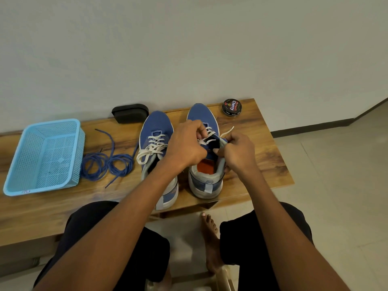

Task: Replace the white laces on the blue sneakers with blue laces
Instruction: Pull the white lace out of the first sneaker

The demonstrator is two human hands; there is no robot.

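Two blue sneakers stand side by side on the wooden bench, toes toward the wall. The left sneaker (pixel 155 131) keeps its white laces tied in a bow. Over the right sneaker (pixel 200 114), my left hand (pixel 186 143) pinches the white lace (pixel 210 131) at the eyelets. My right hand (pixel 237 153) grips the tongue and collar, with a loose white lace end (pixel 227 131) sticking out above it. Coiled blue laces (pixel 107 162) lie on the bench to the left of the shoes.
A light blue plastic basket (pixel 14 179) sits at the bench's left. A black case (pixel 130 112) rests against the wall, and a round shoe polish tin (pixel 232 107) stands at the back right. My knees and a bare foot (pixel 211 238) are below the bench edge.
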